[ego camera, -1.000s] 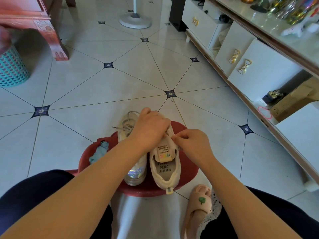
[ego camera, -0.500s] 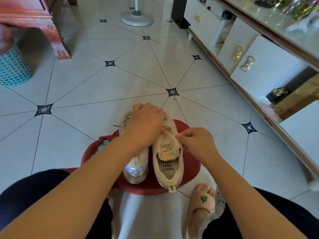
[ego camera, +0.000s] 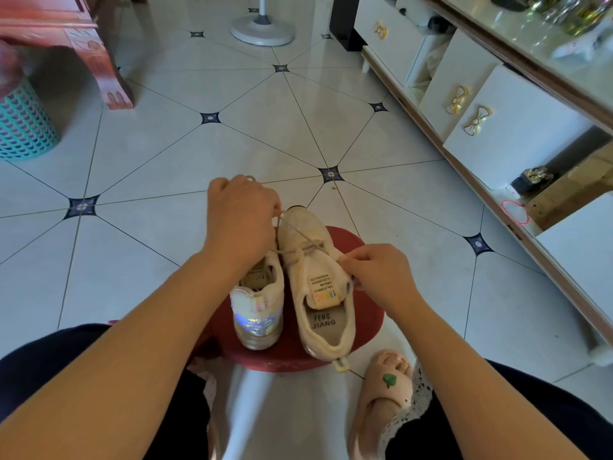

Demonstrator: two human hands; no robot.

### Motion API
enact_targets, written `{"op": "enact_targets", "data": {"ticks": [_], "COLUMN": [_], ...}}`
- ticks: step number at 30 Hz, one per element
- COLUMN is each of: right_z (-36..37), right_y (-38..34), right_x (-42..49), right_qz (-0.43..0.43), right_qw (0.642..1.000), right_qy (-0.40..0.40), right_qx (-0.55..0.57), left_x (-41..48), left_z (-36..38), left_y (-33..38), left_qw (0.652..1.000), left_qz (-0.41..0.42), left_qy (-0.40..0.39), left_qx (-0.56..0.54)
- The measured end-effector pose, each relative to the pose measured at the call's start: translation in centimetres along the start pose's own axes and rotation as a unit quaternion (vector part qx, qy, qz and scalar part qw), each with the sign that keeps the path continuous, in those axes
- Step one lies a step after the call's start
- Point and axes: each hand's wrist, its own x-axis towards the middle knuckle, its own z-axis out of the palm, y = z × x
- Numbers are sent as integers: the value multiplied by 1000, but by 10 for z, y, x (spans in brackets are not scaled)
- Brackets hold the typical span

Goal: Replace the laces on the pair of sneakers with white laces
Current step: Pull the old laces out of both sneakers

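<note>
Two beige sneakers stand side by side on a red stool (ego camera: pixel 366 313) in front of my knees. The right sneaker (ego camera: pixel 320 290) faces away from me, with its tongue label showing. A greyish lace (ego camera: pixel 296 234) runs taut from its eyelets up to my left hand (ego camera: pixel 240 224), which pinches the lace above the toe. My right hand (ego camera: pixel 378 273) grips the sneaker's right edge beside the tongue. The left sneaker (ego camera: pixel 258 313), with a shiny heel patch, is partly hidden under my left forearm.
A white cabinet (ego camera: pixel 497 127) with bow handles runs along the right. A teal basket (ego camera: pixel 23 127) and a red wooden furniture leg (ego camera: pixel 112 84) are at far left, a fan base (ego camera: pixel 262 31) far ahead. My slippered right foot (ego camera: pixel 384 390) rests on the tiled floor.
My left hand has lifted away from the shoe toward the far left, drawing the lace out taut. My right hand stays at the sneaker's right side.
</note>
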Motion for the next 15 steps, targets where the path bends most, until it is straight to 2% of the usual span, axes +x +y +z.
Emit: {"op": "enact_targets", "data": {"ticks": [5,10,15], "right_z": [1,4,10], "right_y": [-3,-1,-4], "right_x": [2,-3,-4], "right_qz": [-9,-55,-118], "right_qw": [1000,997,985], "right_qy": [4,9,21], "right_qx": [-5,-50,-128], "left_x": [0,-3,-7], "left_z": [3,3,12], "left_y": [2,15,39], "left_qw": [990,981,978], "left_qz": [-97,47,109], "left_qy": [-22,-175,-171], "left_qx": [-102,-69,-57]}}
